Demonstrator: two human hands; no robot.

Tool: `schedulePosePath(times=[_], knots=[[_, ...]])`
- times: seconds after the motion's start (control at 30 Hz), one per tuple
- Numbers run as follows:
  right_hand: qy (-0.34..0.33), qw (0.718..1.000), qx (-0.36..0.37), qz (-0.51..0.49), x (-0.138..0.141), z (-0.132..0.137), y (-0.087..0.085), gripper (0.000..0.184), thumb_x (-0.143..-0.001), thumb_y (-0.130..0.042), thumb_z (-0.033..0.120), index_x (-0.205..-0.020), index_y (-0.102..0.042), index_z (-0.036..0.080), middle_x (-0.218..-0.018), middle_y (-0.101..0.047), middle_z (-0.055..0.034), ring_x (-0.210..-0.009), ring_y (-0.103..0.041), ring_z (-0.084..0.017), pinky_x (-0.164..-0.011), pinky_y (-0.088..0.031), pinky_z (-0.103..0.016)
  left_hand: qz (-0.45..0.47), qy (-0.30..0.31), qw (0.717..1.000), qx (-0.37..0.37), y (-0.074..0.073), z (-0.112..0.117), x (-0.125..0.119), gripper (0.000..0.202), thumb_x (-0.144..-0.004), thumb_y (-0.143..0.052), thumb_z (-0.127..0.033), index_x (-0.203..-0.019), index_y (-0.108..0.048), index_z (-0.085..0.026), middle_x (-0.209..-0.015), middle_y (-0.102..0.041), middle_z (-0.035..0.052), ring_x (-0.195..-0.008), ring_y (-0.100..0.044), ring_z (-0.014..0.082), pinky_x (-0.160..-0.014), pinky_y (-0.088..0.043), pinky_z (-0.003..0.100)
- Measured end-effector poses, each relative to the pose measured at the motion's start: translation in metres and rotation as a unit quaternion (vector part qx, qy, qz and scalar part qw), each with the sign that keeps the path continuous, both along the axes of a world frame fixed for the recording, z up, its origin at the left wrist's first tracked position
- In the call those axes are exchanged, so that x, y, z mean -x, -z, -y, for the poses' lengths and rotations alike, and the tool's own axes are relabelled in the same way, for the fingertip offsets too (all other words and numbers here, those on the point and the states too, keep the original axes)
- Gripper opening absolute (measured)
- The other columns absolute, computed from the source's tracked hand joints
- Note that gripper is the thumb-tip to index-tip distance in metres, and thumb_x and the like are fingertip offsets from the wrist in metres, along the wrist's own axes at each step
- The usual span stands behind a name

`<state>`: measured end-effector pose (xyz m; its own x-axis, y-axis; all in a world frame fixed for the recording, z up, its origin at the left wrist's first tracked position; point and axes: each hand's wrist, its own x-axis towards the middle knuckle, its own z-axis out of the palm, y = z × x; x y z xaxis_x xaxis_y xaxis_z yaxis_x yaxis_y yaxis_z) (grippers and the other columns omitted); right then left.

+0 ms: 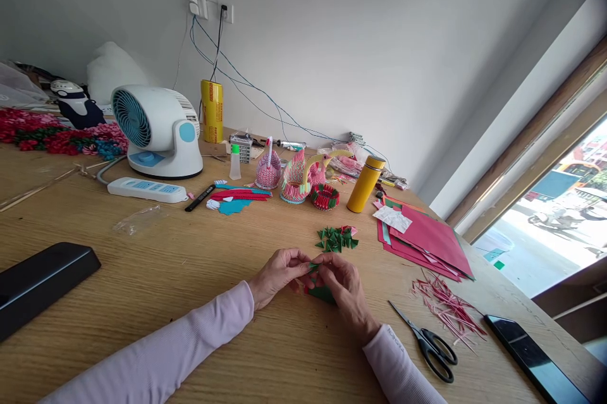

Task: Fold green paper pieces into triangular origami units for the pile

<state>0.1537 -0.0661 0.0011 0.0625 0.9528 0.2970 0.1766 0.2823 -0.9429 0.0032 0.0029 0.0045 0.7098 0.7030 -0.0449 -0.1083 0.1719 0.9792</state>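
My left hand (281,272) and my right hand (342,284) meet over the wooden table (180,277), both pinched on a small folded green paper piece (313,267). Under my right hand lies a flat bit of green and red paper (320,293). Just beyond the hands sits a small pile of folded green paper pieces (336,238), one pink among them.
Black scissors (429,344) and thin red paper strips (446,306) lie right of my hands, with a phone (533,356) at the table edge. Red paper sheets (427,239), a yellow flask (364,184), paper swans (296,179), a fan (156,132) and a power strip (147,189) stand farther back.
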Motion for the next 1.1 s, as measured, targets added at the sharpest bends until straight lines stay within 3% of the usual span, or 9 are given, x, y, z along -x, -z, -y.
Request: schedulePosePath(times=[0.1,0.27,0.5,0.63,0.77,0.97,1.1], knots=[[0.009,1.0,0.009,-0.015,0.001,-0.001,-0.004,0.023,-0.083,-0.057,0.039,-0.082,-0.06,0.016,-0.067,-0.063,-0.0032,-0.06,-0.058,-0.014,-0.057,-0.048,-0.025,-0.007,-0.015,0.999,-0.032,-0.002,0.001,0.0,0.032,-0.071,-0.067,-0.04,-0.083,-0.058,-0.012,-0.07,-0.066,0.0044,-0.059,-0.065,0.0155,-0.043,-0.038,0.018],[0.015,0.999,0.026,-0.033,-0.001,-0.006,-0.002,0.028,-0.079,-0.063,0.043,-0.082,-0.058,0.016,-0.07,-0.065,-0.0034,-0.056,-0.057,-0.012,-0.053,-0.046,-0.023,-0.007,-0.034,0.997,-0.074,-0.002,0.001,0.0,0.029,-0.075,-0.062,-0.04,-0.083,-0.058,-0.012,-0.071,-0.067,0.0063,-0.061,-0.065,0.0163,-0.045,-0.038,0.019],[0.048,0.998,0.004,0.044,-0.006,-0.004,-0.001,0.03,-0.082,-0.057,0.044,-0.074,-0.061,0.015,-0.061,-0.061,-0.0019,-0.052,-0.051,-0.012,-0.049,-0.041,-0.022,-0.015,-0.023,0.989,-0.145,-0.007,0.0,0.003,0.026,-0.079,-0.057,-0.038,-0.083,-0.058,-0.012,-0.066,-0.066,0.0052,-0.06,-0.065,0.017,-0.045,-0.037,0.019],[0.081,0.992,-0.013,0.091,-0.006,-0.003,-0.002,0.03,-0.083,-0.056,0.043,-0.073,-0.062,0.016,-0.055,-0.054,0.0006,-0.049,-0.047,-0.011,-0.046,-0.037,-0.022,-0.014,-0.037,0.984,-0.171,-0.007,-0.001,0.003,0.026,-0.075,-0.063,-0.036,-0.084,-0.06,-0.012,-0.066,-0.067,0.0042,-0.06,-0.064,0.0158,-0.055,-0.046,0.023],[0.096,0.984,-0.039,0.142,-0.007,-0.002,-0.002,0.027,-0.085,-0.055,0.039,-0.071,-0.063,0.017,-0.058,-0.053,0.0004,-0.052,-0.046,-0.011,-0.048,-0.035,-0.022,-0.009,-0.062,0.981,-0.185,0.001,-0.003,0.0,0.024,-0.07,-0.069,-0.034,-0.08,-0.06,-0.013,-0.067,-0.066,0.0029,-0.058,-0.062,0.0147,-0.06,-0.05,0.026],[0.087,0.973,-0.09,0.195,-0.008,0.0,-0.005,0.019,-0.085,-0.056,0.03,-0.073,-0.065,0.018,-0.071,-0.061,-0.0027,-0.063,-0.054,-0.014,-0.055,-0.04,-0.023,-0.023,-0.055,0.974,-0.219,0.003,-0.005,0.002,0.02,-0.076,-0.063,-0.034,-0.079,-0.061,-0.014,-0.066,-0.064,0.0025,-0.059,-0.064,0.0157,-0.059,-0.049,0.025],[0.099,0.97,-0.094,0.201,-0.008,0.001,-0.006,0.019,-0.084,-0.056,0.028,-0.07,-0.063,0.018,-0.069,-0.059,-0.0024,-0.061,-0.053,-0.014,-0.054,-0.04,-0.023,-0.045,-0.042,0.968,-0.244,0.0,-0.004,0.002,0.021,-0.081,-0.056,-0.035,-0.082,-0.061,-0.014,-0.066,-0.064,0.0031,-0.06,-0.065,0.0161,-0.059,-0.048,0.024]])
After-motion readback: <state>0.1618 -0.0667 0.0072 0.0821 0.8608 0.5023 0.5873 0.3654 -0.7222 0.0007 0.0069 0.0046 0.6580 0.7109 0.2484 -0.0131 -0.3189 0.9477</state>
